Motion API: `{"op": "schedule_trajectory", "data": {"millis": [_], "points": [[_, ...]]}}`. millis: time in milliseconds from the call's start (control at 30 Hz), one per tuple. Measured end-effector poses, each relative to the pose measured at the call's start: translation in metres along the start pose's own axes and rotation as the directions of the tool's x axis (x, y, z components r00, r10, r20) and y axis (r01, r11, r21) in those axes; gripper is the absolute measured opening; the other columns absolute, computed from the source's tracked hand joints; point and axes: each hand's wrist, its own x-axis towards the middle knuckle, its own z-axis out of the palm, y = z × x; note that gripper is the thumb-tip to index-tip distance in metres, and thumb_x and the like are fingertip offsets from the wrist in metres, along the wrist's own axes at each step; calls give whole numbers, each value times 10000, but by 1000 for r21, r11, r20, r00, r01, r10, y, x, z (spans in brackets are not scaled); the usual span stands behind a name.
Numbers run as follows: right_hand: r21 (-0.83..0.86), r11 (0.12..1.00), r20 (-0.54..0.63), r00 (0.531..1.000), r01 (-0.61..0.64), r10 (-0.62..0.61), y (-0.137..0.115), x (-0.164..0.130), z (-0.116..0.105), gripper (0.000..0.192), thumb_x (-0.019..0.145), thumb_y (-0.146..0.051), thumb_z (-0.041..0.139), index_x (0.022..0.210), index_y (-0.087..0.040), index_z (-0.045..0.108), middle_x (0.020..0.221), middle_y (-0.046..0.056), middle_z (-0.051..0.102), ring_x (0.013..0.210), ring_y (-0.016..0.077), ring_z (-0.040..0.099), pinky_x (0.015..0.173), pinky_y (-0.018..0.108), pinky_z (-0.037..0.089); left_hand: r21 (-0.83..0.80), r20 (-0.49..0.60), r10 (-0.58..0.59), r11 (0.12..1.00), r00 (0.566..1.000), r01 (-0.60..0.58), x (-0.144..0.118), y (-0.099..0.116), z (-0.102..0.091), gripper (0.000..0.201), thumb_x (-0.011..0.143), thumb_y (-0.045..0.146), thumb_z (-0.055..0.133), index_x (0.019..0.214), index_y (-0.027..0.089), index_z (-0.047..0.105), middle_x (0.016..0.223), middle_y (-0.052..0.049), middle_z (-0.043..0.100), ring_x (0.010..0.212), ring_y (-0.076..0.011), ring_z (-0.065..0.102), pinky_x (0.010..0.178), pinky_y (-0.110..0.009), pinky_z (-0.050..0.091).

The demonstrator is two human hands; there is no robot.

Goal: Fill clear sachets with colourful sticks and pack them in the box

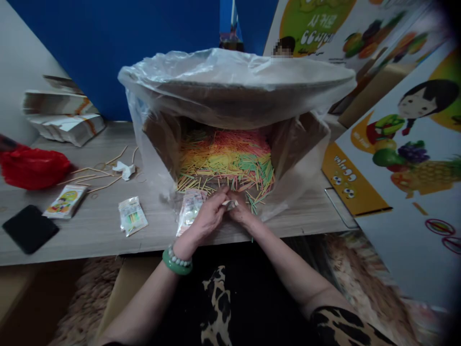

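My left hand [211, 210] and my right hand [240, 210] meet at the front of an open cardboard box lined with a clear plastic bag [144, 91]. Fingers of both are curled closed around a small pale, folded thing [230, 204], whose kind I cannot make out. Just beyond the fingertips lies a heap of thin coloured sticks [225, 158] in pink, orange, yellow and green. Beside my left hand, a stack of flat printed packets [190, 209] rests on the table. Farther left is a single clear packet [132, 216] with coloured sticks inside.
On the table's left are a red plastic bag [34, 167], a small printed carton [66, 202], a black flat pad [30, 229], loose rubber bands [97, 172] and crumpled white paper [124, 169]. Bundled flat cartons [68, 126] stand behind. A large printed box [406, 158] borders the right.
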Motion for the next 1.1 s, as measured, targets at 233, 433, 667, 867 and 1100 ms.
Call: {"op": "schedule_trajectory", "data": {"millis": [233, 433, 667, 867, 1100], "points": [[183, 982, -112, 991, -47, 68, -3, 8, 2, 142, 776, -214, 501, 884, -204, 593, 834, -11, 628, 805, 159, 569, 748, 263, 446, -385, -353, -335, 903, 874, 191, -9, -4, -29, 244, 658, 252, 737, 886, 174, 703, 843, -30, 728, 775, -195, 663, 773, -333, 531], [163, 987, -109, 994, 6, 12, -2, 3, -2, 157, 813, -261, 488, 934, -221, 580, 909, 18, 635, 863, 184, 583, 794, 293, 440, -536, -107, -503, 756, 858, 376, -19, -6, -21, 394, 565, 324, 844, 877, 142, 688, 727, -32, 694, 679, -199, 655, 684, -326, 527], [33, 998, -90, 995, 44, -41, 4, -9, 1, 126, 837, -257, 431, 883, -246, 548, 787, 5, 613, 751, 185, 574, 727, 293, 435, -298, -135, -341, 910, 930, 290, -24, -15, -24, 306, 676, 423, 779, 754, 139, 697, 708, -19, 656, 677, -148, 572, 666, -268, 457], [382, 914, -366, 931, 136, 14, -5, 6, -14, 108, 855, -344, 520, 867, -237, 508, 695, -28, 647, 741, 177, 646, 806, 322, 467, -175, -233, -306, 947, 923, 270, -28, -23, -29, 331, 692, 409, 728, 581, 167, 531, 552, 50, 436, 548, -92, 359, 534, -232, 287], [644, 740, -350, 935, 192, 63, -23, 17, -27, 172, 837, -355, 614, 856, -231, 497, 661, -68, 636, 625, 149, 647, 822, 348, 489, -76, -173, -258, 966, 951, 248, -30, -26, -29, 243, 746, 332, 652, 618, 171, 524, 601, 42, 448, 595, -104, 383, 567, -235, 301]]}}
